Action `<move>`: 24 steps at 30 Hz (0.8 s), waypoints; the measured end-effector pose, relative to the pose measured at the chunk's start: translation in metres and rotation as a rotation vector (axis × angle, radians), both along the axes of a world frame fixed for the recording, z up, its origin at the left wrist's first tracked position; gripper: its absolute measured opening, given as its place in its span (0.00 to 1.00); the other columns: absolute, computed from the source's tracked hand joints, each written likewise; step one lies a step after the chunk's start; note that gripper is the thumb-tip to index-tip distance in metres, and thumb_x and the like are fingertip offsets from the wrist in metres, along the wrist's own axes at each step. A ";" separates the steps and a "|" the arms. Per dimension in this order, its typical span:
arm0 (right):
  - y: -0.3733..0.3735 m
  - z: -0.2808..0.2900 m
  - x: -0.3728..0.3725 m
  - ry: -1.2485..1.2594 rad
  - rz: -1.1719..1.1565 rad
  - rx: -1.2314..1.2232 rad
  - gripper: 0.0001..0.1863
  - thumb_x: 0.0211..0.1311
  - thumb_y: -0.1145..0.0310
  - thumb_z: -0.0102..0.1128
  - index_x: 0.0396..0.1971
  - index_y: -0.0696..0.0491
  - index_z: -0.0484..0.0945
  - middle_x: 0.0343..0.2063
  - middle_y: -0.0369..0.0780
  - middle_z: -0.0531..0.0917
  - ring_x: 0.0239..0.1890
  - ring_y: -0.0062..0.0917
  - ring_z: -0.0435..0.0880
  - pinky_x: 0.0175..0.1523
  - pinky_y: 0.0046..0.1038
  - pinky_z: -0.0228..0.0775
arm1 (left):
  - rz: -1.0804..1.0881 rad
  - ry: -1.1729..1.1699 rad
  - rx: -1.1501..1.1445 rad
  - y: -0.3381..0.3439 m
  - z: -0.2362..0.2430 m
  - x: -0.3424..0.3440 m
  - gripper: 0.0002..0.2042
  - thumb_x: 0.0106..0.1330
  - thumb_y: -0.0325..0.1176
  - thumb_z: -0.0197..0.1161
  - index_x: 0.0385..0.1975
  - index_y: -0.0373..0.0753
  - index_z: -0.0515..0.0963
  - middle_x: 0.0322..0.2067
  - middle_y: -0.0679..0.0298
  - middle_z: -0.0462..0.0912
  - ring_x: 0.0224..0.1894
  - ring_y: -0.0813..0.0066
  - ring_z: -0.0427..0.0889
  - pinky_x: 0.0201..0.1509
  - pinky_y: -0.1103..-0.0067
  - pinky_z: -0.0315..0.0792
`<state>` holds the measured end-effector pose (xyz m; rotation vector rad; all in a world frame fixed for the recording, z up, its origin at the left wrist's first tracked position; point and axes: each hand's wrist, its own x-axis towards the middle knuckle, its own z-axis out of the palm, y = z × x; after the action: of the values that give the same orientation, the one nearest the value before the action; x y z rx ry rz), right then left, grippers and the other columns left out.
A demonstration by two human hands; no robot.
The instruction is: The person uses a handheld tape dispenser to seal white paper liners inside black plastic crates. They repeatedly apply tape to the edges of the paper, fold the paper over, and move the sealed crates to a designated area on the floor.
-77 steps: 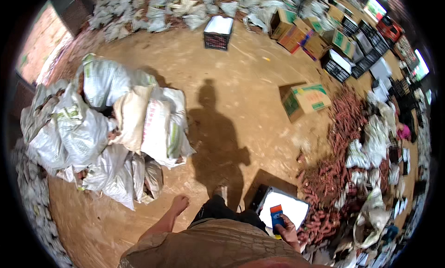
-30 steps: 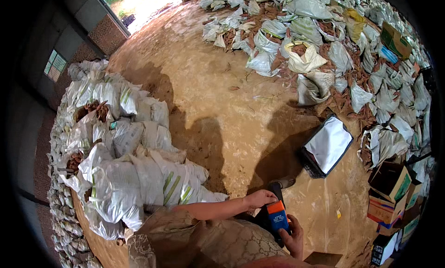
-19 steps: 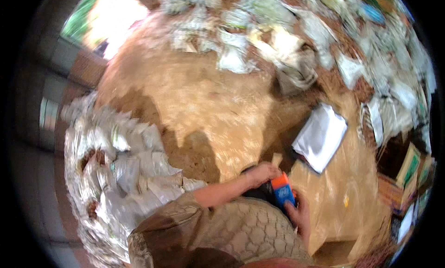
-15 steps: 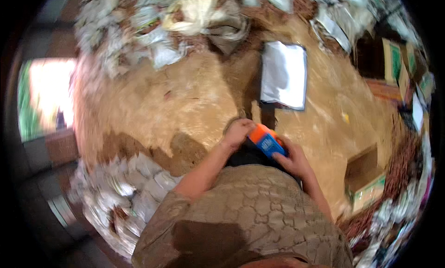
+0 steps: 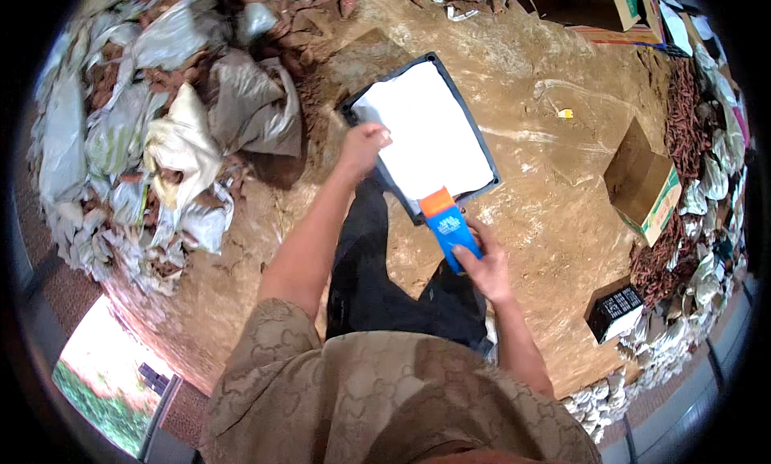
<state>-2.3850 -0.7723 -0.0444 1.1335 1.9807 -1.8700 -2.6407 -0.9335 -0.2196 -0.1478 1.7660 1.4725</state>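
Observation:
My right hand [image 5: 488,265] grips a flat blue pack with an orange end [image 5: 452,233], thumb across its front. The pack's exact kind does not show. Its orange end overlaps the near edge of a dark shallow crate [image 5: 475,135] lined with a white sheet [image 5: 430,127]. My left hand [image 5: 365,148] is over the crate's left edge, fingertips pinched together above the sheet. Whatever is between those fingertips, if anything, is too small to make out.
Torn sacks [image 5: 257,103] and reddish tubers pile up at the left. To the right stand an open cardboard box [image 5: 642,175] and a small black box [image 5: 617,310], beside more reddish tubers [image 5: 683,127]. Another carton [image 5: 586,6] sits at the far right. A yellow scrap [image 5: 565,113] lies on the floor.
My left hand has left the pack's orange end and moved up and left to the crate's edge. The view has turned, and the crate is nearer. My right hand still holds the pack.

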 end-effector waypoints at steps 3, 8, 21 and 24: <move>-0.009 -0.069 -0.070 -0.103 -0.035 0.033 0.27 0.57 0.67 0.68 0.57 0.56 0.73 0.36 0.49 0.85 0.40 0.28 0.85 0.46 0.29 0.76 | -0.168 0.106 -0.047 0.022 -0.077 -0.082 0.07 0.68 0.31 0.60 0.35 0.34 0.81 0.31 0.69 0.81 0.34 0.80 0.77 0.41 0.79 0.72; -0.004 -0.168 -0.157 -0.140 -0.140 0.084 0.27 0.57 0.65 0.67 0.56 0.59 0.73 0.34 0.52 0.84 0.37 0.32 0.86 0.45 0.31 0.77 | -0.354 0.327 -0.237 0.069 -0.170 -0.162 0.08 0.66 0.29 0.61 0.37 0.32 0.83 0.34 0.65 0.84 0.38 0.78 0.79 0.45 0.79 0.73; 0.009 -0.258 -0.157 -0.108 -0.145 0.110 0.26 0.57 0.63 0.66 0.54 0.59 0.74 0.32 0.54 0.85 0.34 0.45 0.88 0.43 0.38 0.79 | -0.329 0.130 -0.264 0.067 -0.265 -0.185 0.17 0.69 0.40 0.64 0.49 0.32 0.80 0.45 0.63 0.83 0.45 0.74 0.78 0.50 0.78 0.73; 0.011 -0.263 -0.153 -0.064 -0.158 0.180 0.25 0.57 0.63 0.65 0.52 0.60 0.75 0.29 0.54 0.85 0.33 0.45 0.87 0.41 0.39 0.79 | -0.271 0.191 -0.232 0.070 -0.261 -0.168 0.18 0.68 0.41 0.66 0.48 0.30 0.80 0.42 0.63 0.84 0.44 0.76 0.78 0.50 0.79 0.72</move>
<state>-2.5376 -0.7615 -0.3078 1.4190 2.1142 -1.7293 -2.8086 -0.8637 -0.4804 0.1143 2.0191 1.1163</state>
